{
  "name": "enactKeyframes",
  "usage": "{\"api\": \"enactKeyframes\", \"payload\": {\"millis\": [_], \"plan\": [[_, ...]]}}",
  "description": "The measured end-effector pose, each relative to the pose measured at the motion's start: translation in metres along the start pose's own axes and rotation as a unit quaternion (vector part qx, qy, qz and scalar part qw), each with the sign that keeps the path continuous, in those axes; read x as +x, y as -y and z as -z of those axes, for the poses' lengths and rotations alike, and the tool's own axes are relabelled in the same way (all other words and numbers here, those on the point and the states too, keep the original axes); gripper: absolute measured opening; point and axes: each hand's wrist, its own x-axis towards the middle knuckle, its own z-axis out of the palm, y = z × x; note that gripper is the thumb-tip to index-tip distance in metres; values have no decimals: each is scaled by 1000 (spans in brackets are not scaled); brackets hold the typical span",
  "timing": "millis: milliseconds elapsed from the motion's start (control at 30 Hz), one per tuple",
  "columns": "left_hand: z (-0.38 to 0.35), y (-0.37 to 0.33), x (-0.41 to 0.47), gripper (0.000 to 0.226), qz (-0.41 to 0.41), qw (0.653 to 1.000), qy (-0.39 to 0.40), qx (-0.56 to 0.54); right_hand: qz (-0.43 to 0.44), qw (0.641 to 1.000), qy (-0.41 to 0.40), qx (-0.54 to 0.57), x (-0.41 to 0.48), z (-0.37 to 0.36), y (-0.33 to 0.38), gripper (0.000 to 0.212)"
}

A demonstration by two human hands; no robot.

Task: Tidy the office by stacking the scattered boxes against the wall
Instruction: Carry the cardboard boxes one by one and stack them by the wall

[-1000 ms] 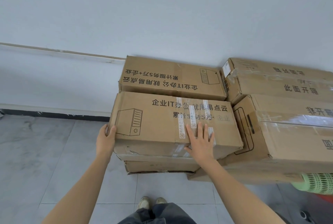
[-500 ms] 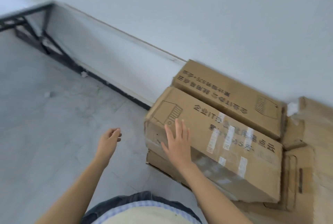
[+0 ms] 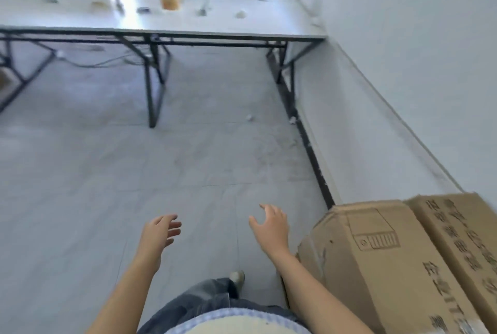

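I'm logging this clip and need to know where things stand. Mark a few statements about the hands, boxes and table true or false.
1. The left hand and the right hand both hold nothing. True.
2. The right hand rests on the near box. False: it is off the box, in front of the floor.
3. The far box lies between the near box and the wall. True.
4. The table has white legs. False: its legs are black.
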Motion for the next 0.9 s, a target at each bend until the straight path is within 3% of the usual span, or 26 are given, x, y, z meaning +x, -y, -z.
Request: {"api": "enactKeyframes", "payload": {"millis": [133, 300, 433, 633, 900], "plan": [[43, 69, -48, 20, 57, 991, -101, -63, 72, 989, 119, -52, -26, -36, 9, 45], [104, 139, -124, 19, 125, 952, -236, -150, 160, 943, 259, -135, -83, -87, 47, 47], [157, 164, -160, 18, 108, 909, -332, -227, 247, 908, 289, -177, -121, -115, 98, 47], [233, 212, -211, 18, 105, 867, -399, -280, 323, 862, 333, -205, -191, -181, 160, 46], [391, 286, -292, 14, 97, 747, -558, -347, 422, 792, 412, -157, -331, -288, 278, 45]]}}
